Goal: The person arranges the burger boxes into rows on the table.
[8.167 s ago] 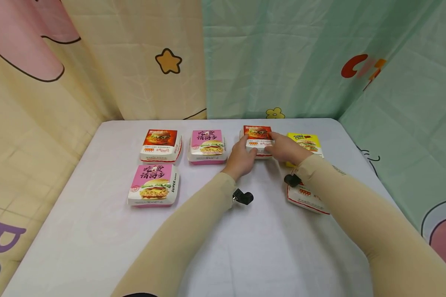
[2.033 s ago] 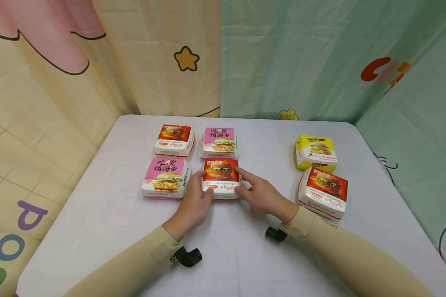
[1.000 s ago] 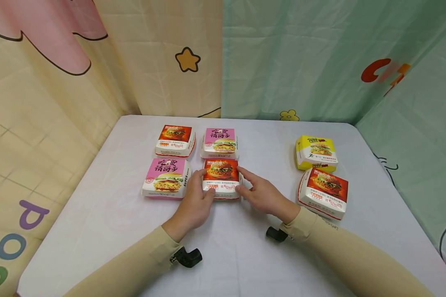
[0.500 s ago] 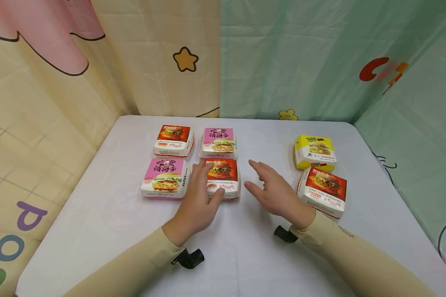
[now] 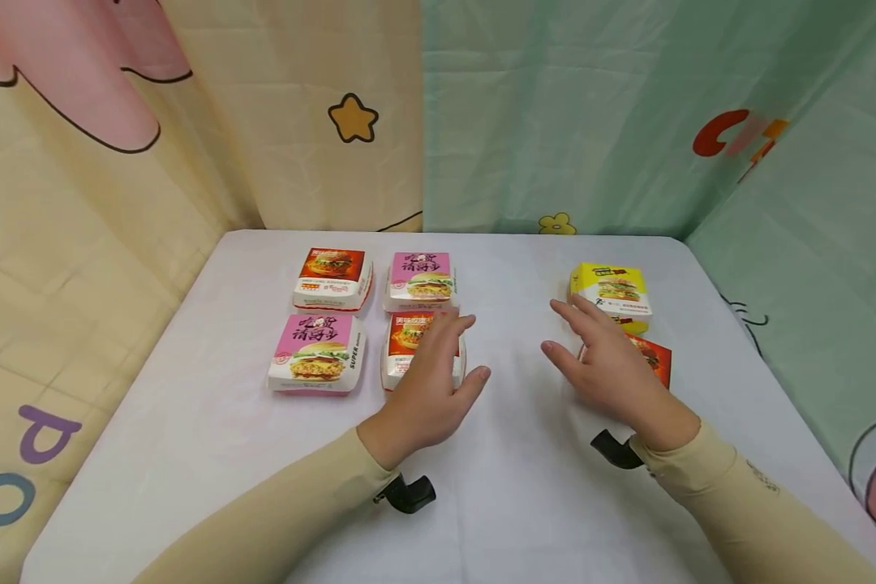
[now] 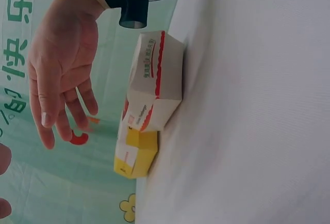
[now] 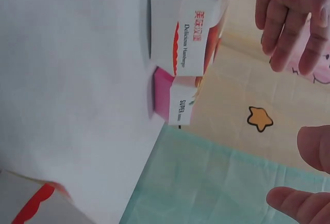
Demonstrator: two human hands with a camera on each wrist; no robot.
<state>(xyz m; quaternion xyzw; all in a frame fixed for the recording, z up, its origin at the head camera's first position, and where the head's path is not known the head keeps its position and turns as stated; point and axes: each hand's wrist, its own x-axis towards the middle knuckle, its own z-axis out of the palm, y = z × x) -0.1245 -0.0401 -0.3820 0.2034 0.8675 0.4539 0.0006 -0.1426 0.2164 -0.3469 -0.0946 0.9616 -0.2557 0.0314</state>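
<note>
In the head view my left hand [image 5: 427,389] hovers with fingers extended over a red-and-white burger box [image 5: 405,337], hiding part of it. My right hand [image 5: 616,377], also holding nothing, is above a second red-and-white burger box [image 5: 653,357] and covers most of it. Just behind that one sits a yellow burger box [image 5: 609,288]. From the left wrist, the right hand [image 6: 64,64] appears raised above the tabletop, with the red-trimmed box [image 6: 157,74] and the yellow box [image 6: 136,154] beyond. In the right wrist view, the left hand [image 7: 294,17] is clear of the red-trimmed box [image 7: 188,38].
On the left of the white table [image 5: 190,454] are a pink burger box [image 5: 315,353] in front, another red-and-white box [image 5: 332,280] behind it, and a second pink box [image 5: 421,280] beside that. Printed curtains [image 5: 555,113] enclose the table's back and sides.
The red-and-white box was carried from the back row to the front, beside the pink box, and let go. Both hands have since lifted off and moved right, the right one over the right-hand box.
</note>
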